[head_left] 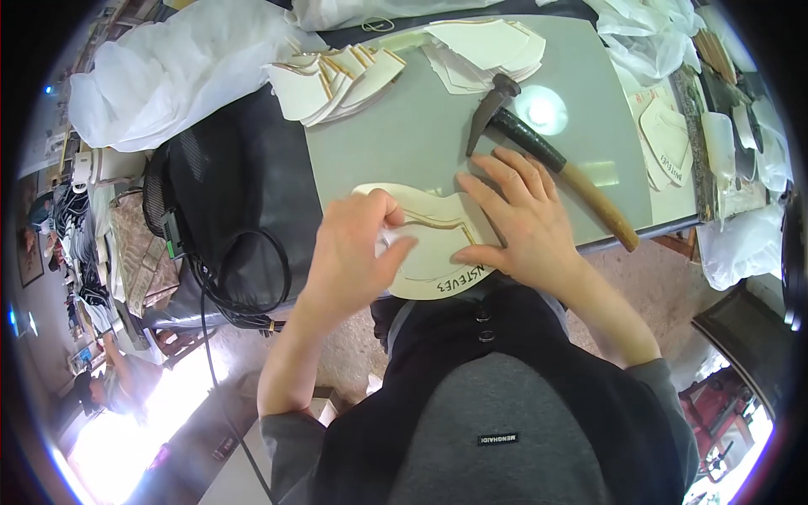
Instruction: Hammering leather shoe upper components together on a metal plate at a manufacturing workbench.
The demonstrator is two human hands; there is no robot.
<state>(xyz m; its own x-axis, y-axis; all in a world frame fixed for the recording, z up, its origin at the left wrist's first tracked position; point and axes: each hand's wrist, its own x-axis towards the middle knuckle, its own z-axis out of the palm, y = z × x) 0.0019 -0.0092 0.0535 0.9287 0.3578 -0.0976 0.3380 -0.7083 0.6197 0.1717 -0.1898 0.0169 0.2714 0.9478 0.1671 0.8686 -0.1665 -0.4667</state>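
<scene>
A pale, rounded card-like pattern point(436, 289) with dark lettering lies at the table's near edge, against my front. On it rests a white cut piece point(433, 244) with a brownish folded edge. My left hand point(358, 244) is over the left side, its fingers curled and thumb bent in on the white piece; the exact grip is partly hidden. Spread out flat, my right hand point(526, 215) bears on the right side, thumb on the pattern and fingertips on the table. A hammer point(547, 151) with a black and wooden handle lies just beyond the right fingers.
The grey-green tabletop point(370, 151) carries fanned white cut pieces point(337, 84) at the far left and another stack point(488, 55) at the far middle. White plastic bags point(185, 71) lie beyond. A black bag point(210, 185) and coiled cable point(261, 278) sit left; patterns point(665, 139) lie right.
</scene>
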